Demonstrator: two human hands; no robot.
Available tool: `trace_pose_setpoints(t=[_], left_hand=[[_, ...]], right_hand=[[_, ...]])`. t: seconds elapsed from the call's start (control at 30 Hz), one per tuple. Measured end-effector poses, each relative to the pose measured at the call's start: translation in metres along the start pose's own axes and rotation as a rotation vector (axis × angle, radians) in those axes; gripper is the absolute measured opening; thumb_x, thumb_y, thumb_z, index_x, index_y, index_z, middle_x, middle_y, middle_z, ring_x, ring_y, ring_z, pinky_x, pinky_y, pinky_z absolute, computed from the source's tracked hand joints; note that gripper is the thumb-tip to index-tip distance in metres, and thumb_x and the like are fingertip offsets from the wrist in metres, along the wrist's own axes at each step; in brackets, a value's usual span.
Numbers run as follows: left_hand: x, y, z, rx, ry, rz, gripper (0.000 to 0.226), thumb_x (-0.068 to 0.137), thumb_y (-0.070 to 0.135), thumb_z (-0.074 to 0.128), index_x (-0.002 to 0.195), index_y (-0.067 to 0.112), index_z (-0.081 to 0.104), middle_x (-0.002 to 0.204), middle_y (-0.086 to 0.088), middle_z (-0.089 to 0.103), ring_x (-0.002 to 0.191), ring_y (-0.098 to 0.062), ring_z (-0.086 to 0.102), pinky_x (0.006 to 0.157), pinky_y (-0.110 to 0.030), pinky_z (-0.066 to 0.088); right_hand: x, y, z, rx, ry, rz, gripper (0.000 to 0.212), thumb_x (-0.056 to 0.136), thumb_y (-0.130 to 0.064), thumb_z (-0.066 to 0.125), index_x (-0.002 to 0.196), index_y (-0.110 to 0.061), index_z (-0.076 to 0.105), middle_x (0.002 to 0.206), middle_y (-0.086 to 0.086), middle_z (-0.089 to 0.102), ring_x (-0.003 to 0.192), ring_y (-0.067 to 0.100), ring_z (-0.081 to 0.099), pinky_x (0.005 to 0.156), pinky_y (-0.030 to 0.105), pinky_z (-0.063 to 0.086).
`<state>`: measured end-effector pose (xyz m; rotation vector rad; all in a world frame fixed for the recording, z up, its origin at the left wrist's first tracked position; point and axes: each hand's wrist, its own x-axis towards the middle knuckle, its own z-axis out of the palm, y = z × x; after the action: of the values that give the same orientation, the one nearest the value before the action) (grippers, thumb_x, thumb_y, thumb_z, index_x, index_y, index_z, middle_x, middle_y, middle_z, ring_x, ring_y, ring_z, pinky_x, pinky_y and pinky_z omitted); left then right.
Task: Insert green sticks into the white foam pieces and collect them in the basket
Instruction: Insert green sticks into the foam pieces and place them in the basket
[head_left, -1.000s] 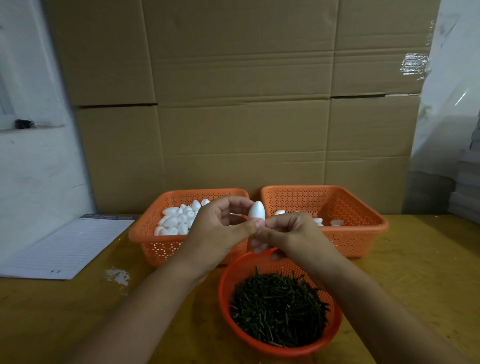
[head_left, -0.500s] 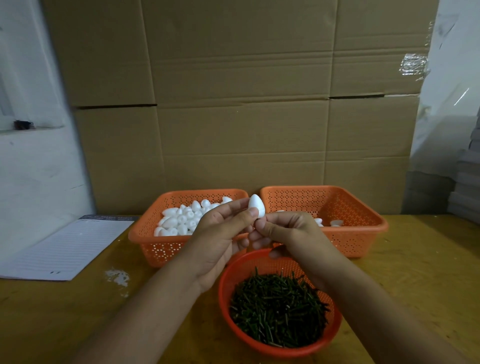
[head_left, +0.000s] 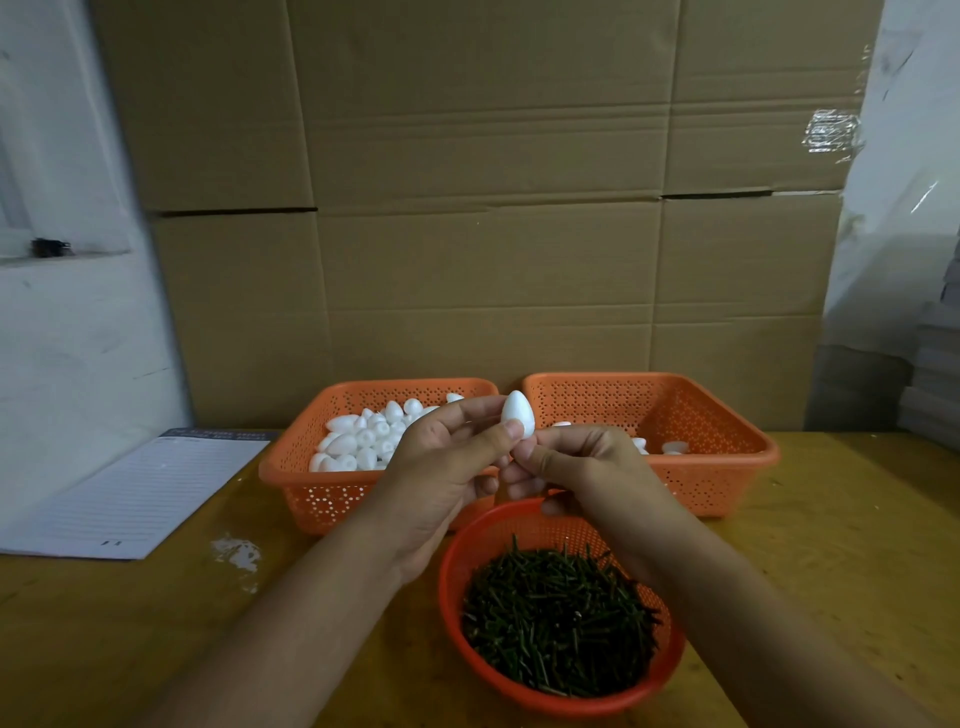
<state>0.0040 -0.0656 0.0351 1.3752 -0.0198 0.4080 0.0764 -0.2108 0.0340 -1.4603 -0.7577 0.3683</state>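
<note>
Frame centre: left hand (head_left: 441, 467) thumb and forefinger pinch white egg-shaped foam piece (head_left: 518, 413), pointed end up; right hand (head_left: 582, 462) fingers curled at its base, contents hidden.

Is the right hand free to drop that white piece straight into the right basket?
Probably yes: the right hand and foam piece are beside the right basket, its open top unobstructed.

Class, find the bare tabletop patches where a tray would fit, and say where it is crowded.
Free: right of the round stick basket, before the right basket; also between the lined pad and the left forearm. Crowded: the centre, where both baskets and hands meet.
</note>
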Motion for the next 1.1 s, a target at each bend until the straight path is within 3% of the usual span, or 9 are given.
trace_pose_setpoints(t=[0.2, 0.4, 0.57, 0.67, 0.77, 0.9, 1.0, 1.1], left_hand=[[0.000, -0.002, 0.000, 0.013, 0.027, 0.015, 0.051, 0.068, 0.031, 0.080, 0.115, 0.017, 0.068, 0.090, 0.003, 0.073, 0.074, -0.005, 0.062, 0.065, -0.022, 0.049], [0.001, -0.003, 0.001, 0.014, 0.040, 0.020, 0.058, 0.064, 0.035, 0.081, 0.116, 0.016, 0.067, 0.090, 0.001, 0.074, 0.074, -0.006, 0.062, 0.064, -0.021, 0.049], [0.002, -0.004, -0.002, 0.034, 0.028, 0.018, 0.051, 0.068, 0.033, 0.080, 0.116, 0.020, 0.068, 0.094, 0.002, 0.073, 0.075, -0.006, 0.062, 0.062, -0.021, 0.049], [0.006, -0.004, -0.008, 0.097, 0.110, 0.053, 0.039, 0.080, 0.032, 0.078, 0.117, 0.027, 0.067, 0.100, 0.001, 0.072, 0.080, -0.008, 0.065, 0.063, -0.023, 0.051], [0.015, -0.002, -0.024, 0.352, 0.283, 0.205, 0.016, 0.095, 0.023, 0.066, 0.108, 0.033, 0.068, 0.100, 0.010, 0.072, 0.083, -0.003, 0.068, 0.068, -0.017, 0.051], [0.021, -0.001, -0.055, 0.866, 0.333, 0.394, 0.014, 0.097, 0.024, 0.060, 0.099, 0.037, 0.066, 0.098, 0.023, 0.067, 0.094, 0.006, 0.061, 0.076, -0.011, 0.044], [0.025, -0.007, -0.074, 1.216, 0.301, 0.282, 0.019, 0.099, 0.038, 0.049, 0.104, 0.033, 0.066, 0.113, 0.014, 0.065, 0.107, -0.007, 0.058, 0.090, -0.033, 0.049], [0.025, -0.011, -0.086, 1.463, 0.314, 0.040, 0.049, 0.100, 0.056, 0.031, 0.114, 0.028, 0.069, 0.128, 0.001, 0.064, 0.116, -0.020, 0.057, 0.096, -0.040, 0.047]], right_hand=[[0.000, 0.001, 0.000, -0.008, 0.024, -0.009, 0.014, 0.093, -0.020, 0.067, 0.088, -0.012, 0.077, 0.085, 0.008, 0.077, 0.075, 0.014, 0.073, 0.057, 0.017, 0.050], [0.001, 0.002, 0.000, -0.013, 0.032, -0.019, 0.015, 0.093, -0.021, 0.067, 0.089, -0.011, 0.077, 0.085, 0.008, 0.077, 0.074, 0.014, 0.072, 0.058, 0.018, 0.050], [0.002, 0.000, -0.006, -0.041, 0.013, -0.020, 0.014, 0.094, -0.018, 0.065, 0.089, -0.010, 0.076, 0.085, 0.009, 0.076, 0.071, 0.014, 0.071, 0.055, 0.019, 0.049], [0.005, 0.001, -0.017, -0.077, 0.107, 0.013, 0.016, 0.095, -0.015, 0.063, 0.088, -0.004, 0.073, 0.079, 0.011, 0.075, 0.065, 0.014, 0.068, 0.051, 0.020, 0.048], [0.010, 0.009, -0.032, -0.112, 0.284, 0.107, 0.019, 0.096, -0.017, 0.060, 0.089, -0.002, 0.068, 0.067, 0.006, 0.070, 0.056, 0.013, 0.062, 0.047, 0.021, 0.044], [0.016, 0.022, -0.054, -0.059, 0.443, 0.201, 0.019, 0.098, -0.018, 0.058, 0.098, -0.001, 0.066, 0.063, 0.004, 0.064, 0.050, 0.012, 0.058, 0.042, 0.021, 0.038], [0.019, 0.028, -0.064, -0.054, 0.530, 0.231, 0.019, 0.096, -0.016, 0.059, 0.093, 0.001, 0.067, 0.061, 0.006, 0.064, 0.047, 0.013, 0.056, 0.041, 0.023, 0.035], [0.021, 0.033, -0.072, -0.075, 0.576, 0.241, 0.019, 0.095, -0.014, 0.059, 0.088, 0.002, 0.068, 0.058, 0.006, 0.063, 0.047, 0.015, 0.056, 0.043, 0.023, 0.035]])
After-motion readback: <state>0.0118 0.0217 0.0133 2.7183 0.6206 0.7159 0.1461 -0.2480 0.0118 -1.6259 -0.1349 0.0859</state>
